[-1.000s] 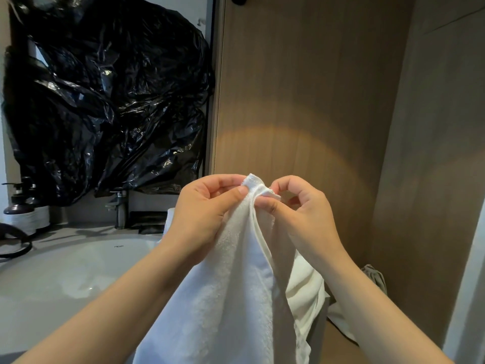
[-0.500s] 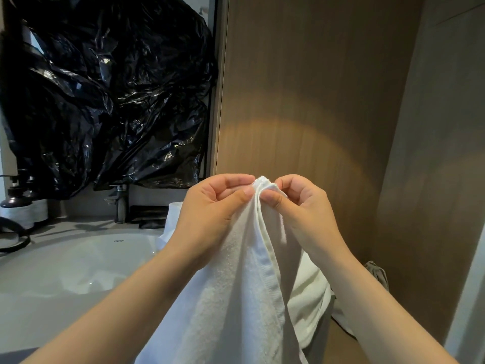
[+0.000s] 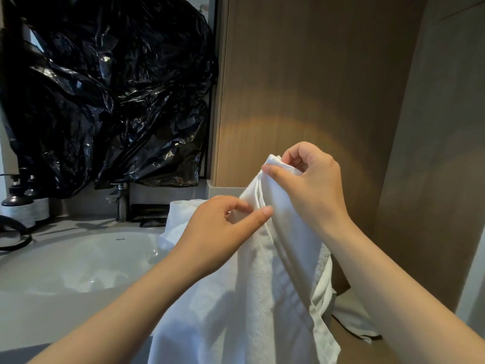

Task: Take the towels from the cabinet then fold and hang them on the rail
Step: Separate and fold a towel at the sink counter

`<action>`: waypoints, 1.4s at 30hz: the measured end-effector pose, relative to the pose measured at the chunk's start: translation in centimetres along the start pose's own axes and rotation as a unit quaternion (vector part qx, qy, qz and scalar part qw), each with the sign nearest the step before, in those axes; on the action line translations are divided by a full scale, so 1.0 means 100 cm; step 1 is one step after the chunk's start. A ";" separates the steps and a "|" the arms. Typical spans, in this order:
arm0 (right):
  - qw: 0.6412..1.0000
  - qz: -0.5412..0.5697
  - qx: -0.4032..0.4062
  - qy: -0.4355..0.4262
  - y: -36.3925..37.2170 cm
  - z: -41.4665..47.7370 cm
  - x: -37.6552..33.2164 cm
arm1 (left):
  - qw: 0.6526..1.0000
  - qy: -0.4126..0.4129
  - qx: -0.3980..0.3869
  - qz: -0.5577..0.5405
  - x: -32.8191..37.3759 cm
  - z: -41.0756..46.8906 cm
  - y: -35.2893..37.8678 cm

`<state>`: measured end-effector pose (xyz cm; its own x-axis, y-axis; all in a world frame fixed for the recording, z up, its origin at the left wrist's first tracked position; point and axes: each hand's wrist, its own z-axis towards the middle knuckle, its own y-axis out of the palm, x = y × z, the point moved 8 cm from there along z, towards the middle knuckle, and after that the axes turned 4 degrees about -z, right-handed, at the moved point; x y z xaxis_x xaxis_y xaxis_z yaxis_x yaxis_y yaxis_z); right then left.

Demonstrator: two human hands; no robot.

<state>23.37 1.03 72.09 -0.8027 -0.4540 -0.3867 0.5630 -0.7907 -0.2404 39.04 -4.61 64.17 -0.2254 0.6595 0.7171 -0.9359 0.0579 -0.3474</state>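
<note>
Hanging from two hands, the white terry-cloth towel [image 3: 262, 298] is dropping in long folds between the person's forearms, its lower part running out of the bottom of the view. The right grip [image 3: 315, 187] is pinching the towel's topmost corner between thumb and curled forefinger, so the corner is sticking up just past the thumb tip. The left grip [image 3: 220, 232] is sitting lower and to the left, thumb stretched out flat against the doubled hemmed edge and fingers curled in behind it, nipping that edge a little below the corner. The right wrist is bending downward with the back of the hand facing the camera, and the forearm is rising steeply from the lower right. The left forearm is reaching in from the lower left at a shallower slant, palm turned towards the towel.

More white fabric [image 3: 183, 216] is lying behind the left grip on the grey tabletop [image 3: 65, 308], beside the oval white sink basin [image 3: 78, 261]. A crumpled black plastic sheet [image 3: 105, 88] is hanging above the dark metal tap [image 3: 121, 200], and a brown wood-grain panel [image 3: 301, 88] is standing behind the hands.
</note>
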 end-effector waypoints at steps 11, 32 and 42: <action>0.999 -0.041 0.005 -0.015 -0.001 0.004 -0.003 | 0.999 0.034 0.005 0.013 0.003 0.003 0.007; 0.995 -0.030 0.059 0.073 -0.015 0.012 0.067 | 0.965 -0.110 -0.237 0.005 -0.076 -0.002 -0.003; 0.984 -0.030 0.038 0.171 -0.009 0.024 0.115 | 0.986 -0.049 -0.160 0.008 -0.055 0.064 -0.046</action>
<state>13.19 -4.42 69.97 -0.7145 -0.2506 -0.6532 0.4894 -0.8462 -0.2108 42.87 -13.32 65.66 -0.2799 0.5880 0.7589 -0.8016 0.2919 -0.5218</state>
